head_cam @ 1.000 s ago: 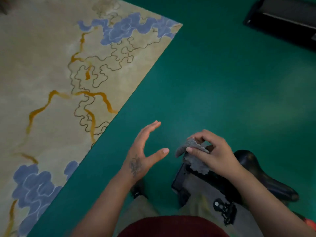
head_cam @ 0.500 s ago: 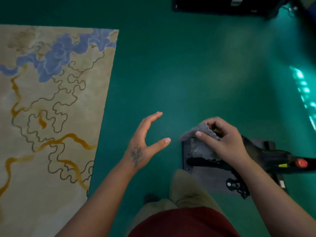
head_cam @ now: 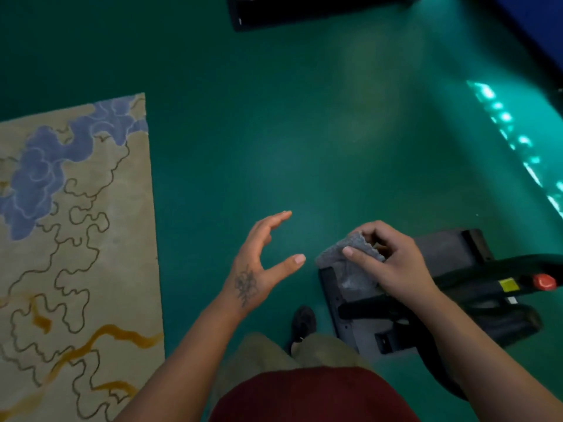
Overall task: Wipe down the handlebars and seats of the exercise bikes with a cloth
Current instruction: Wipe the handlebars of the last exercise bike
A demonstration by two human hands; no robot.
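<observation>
My right hand (head_cam: 393, 263) grips a crumpled grey cloth (head_cam: 347, 257), thumb and curled fingers pinching its top. My left hand (head_cam: 262, 263) hovers a short way to the left, fingers straight and spread from the thumb, holding nothing. Below and right of my right hand lies the black frame of an exercise bike (head_cam: 475, 287), with a red knob (head_cam: 543, 281) and a yellow label, standing on a dark grey mat (head_cam: 359, 333). My right forearm covers part of the frame. Neither handlebars nor a seat can be made out in this view.
Green floor (head_cam: 304, 132) stretches ahead. A beige rug (head_cam: 76, 269) with blue and orange patterns lies to the left. A black piece of equipment (head_cam: 304, 10) sits at the far top edge. Bright teal light reflections (head_cam: 511, 141) run along the right. My shoe (head_cam: 301, 324) stands beside the mat.
The view has swung rightward: the rug slid left, the bike frame and red knob came into sight. Both hands kept their pose, the right still holding the cloth.
</observation>
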